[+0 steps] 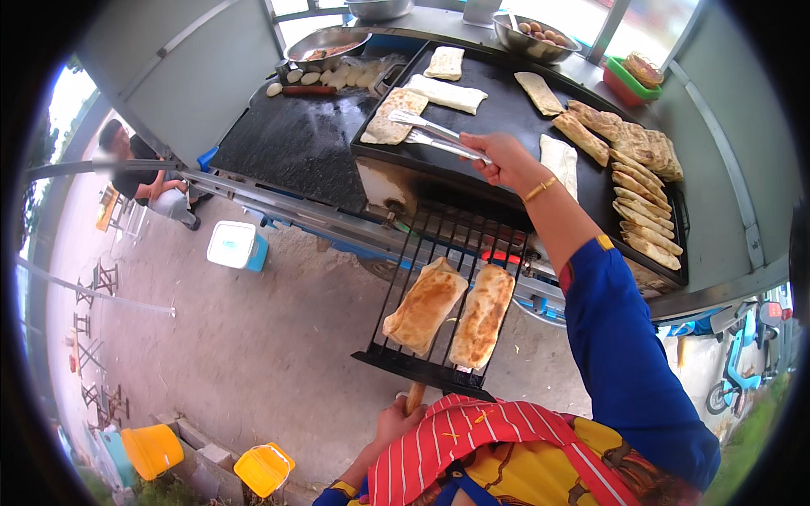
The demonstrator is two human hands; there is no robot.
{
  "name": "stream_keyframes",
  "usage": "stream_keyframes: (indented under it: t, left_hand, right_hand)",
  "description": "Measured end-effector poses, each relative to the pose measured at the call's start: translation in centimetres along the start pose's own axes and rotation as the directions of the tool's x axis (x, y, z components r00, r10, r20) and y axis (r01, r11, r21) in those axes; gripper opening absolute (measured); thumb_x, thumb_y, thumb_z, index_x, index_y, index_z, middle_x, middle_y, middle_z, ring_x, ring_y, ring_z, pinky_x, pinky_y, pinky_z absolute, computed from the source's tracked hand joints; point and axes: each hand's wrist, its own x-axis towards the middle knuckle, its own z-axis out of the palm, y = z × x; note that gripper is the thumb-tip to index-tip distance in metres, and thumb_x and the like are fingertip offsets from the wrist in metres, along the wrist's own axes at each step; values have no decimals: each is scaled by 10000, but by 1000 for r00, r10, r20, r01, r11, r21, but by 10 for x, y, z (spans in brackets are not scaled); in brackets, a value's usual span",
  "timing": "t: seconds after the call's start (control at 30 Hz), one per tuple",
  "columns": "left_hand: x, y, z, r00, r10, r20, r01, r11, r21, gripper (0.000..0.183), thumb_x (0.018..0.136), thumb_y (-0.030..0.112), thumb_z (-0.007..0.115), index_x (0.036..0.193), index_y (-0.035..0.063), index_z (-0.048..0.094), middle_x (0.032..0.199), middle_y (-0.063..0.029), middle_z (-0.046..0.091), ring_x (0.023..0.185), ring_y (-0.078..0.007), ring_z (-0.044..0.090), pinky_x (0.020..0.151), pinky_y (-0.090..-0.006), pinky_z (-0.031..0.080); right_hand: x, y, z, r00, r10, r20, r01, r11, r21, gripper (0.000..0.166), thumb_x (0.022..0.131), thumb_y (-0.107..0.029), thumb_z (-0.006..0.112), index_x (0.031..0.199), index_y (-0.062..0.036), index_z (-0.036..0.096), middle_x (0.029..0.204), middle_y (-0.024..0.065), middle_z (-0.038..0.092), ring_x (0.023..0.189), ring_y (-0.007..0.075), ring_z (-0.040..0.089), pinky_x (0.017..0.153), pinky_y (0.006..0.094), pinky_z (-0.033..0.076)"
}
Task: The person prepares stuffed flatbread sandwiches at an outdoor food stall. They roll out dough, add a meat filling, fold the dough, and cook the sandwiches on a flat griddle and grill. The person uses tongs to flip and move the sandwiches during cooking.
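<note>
My right hand (503,161) is closed on metal tongs (436,134), whose tips lie apart at the edge of a browned flatbread (395,116) on the black griddle (500,76); whether they grip it I cannot tell. My left hand (398,420) grips the wooden handle (415,398) of a black wire rack. On the rack's bars (397,278) lie two browned filled flatbreads, one broad (427,307) and one narrower (483,316). Paler flatbreads (446,93) lie at the griddle's back left, another (559,164) right of my right hand. Several browned ones (644,215) line the right side.
Left of the griddle is a dark work surface (297,139) with dough balls (348,76), a red-handled tool (309,90) and a bowl of filling (328,47). A bowl of eggs (536,38) stands behind the griddle. A seated person (152,174) and a cooler box (237,245) are at left.
</note>
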Motion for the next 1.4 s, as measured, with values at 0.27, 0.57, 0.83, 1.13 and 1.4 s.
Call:
stream_keyframes:
  t: [0.27,0.57,0.83,1.13,1.4]
  left_hand:
    - [2,-8,6,998,64,-20,-64,997,-30,484,848,502,667,937,32,595,776,-249,670,800,-442,672,692,-482,516]
    - [6,-9,6,998,68,-8,-68,998,-5,516,842,538,657,933,35,590,769,-257,668,792,-454,664,690,-498,510]
    - [8,-18,9,999,50,-1,-50,998,-42,502,840,529,676,917,41,590,730,-219,667,763,-426,673,664,-472,514]
    - [8,-19,8,990,141,-12,-141,988,-57,449,858,464,698,889,34,573,702,-214,646,712,-414,671,613,-465,507]
    - [16,-29,7,976,220,-7,-220,976,-10,485,854,473,697,897,3,583,703,-248,637,723,-450,658,604,-485,505]
  right_hand:
    - [-27,-15,-16,994,-15,-107,3,994,-112,452,905,-469,684,890,-16,681,563,-32,469,403,21,289,390,200,193]
    - [-17,2,23,996,70,-53,-68,997,42,405,943,-431,647,861,-34,638,571,-43,418,409,31,271,391,218,207]
    - [69,-3,85,967,-79,-242,126,974,187,347,960,-296,642,744,-57,511,588,-17,425,432,67,304,409,235,252]
    - [17,-10,51,785,-511,-349,263,786,-559,311,851,-292,699,793,13,681,782,182,689,646,267,666,575,386,513]
    - [-39,-11,46,657,-740,147,29,-170,-985,372,923,-408,612,980,-43,657,899,173,709,837,349,692,731,451,533]
